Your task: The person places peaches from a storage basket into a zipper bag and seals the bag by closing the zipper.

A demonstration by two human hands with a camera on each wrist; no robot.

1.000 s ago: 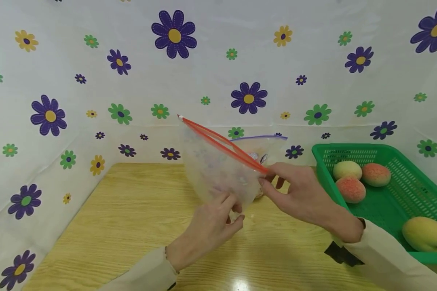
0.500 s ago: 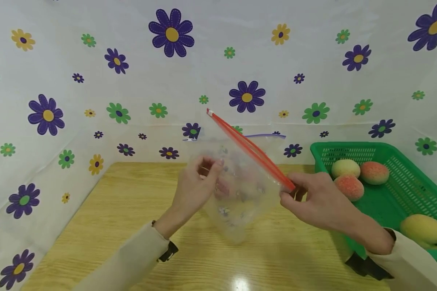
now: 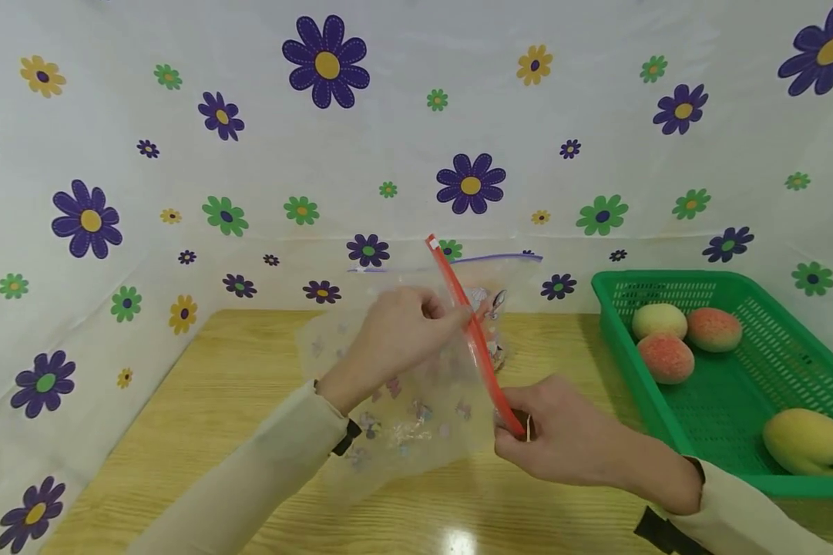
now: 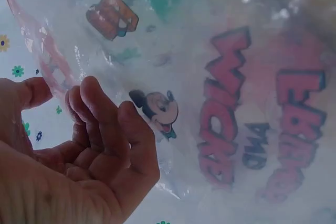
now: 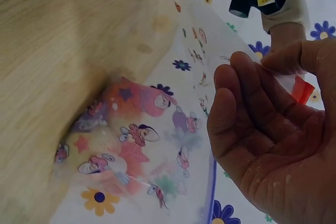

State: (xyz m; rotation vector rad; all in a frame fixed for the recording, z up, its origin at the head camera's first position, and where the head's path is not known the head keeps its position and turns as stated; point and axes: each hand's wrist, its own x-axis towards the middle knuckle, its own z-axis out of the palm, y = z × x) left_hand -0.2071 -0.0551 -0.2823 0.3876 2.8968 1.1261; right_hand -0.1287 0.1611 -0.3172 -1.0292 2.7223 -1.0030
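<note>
A clear zip bag [image 3: 409, 432] printed with cartoon figures hangs sideways between both hands, its red zip strip [image 3: 481, 351] slanting down to the right. The left hand [image 3: 402, 327] pinches that strip partway along. In the left wrist view, the left thumb and fingertips meet at the edge of the printed bag [image 4: 226, 108]. The right hand [image 3: 562, 432] pinches the lower end of the red strip between thumb and fingers. Behind stands a second zip bag [image 5: 131, 135] with a purple zip strip [image 3: 506, 257]; reddish-yellow round things show inside it. The first bag partly hides it.
At the right is a green plastic basket [image 3: 631, 370] with several fruits in it: peaches [image 3: 666, 358] at its far left and a yellow mango-like fruit [image 3: 807, 441] nearer. A wooden table [image 3: 201, 416] lies below, backed by a flower-print cloth [image 3: 388, 139].
The left hand has moved from the bag's lower side up to the red zip strip. The right hand went rightward, then back left and down. The strip stands steeper and its sides look closer together.
</note>
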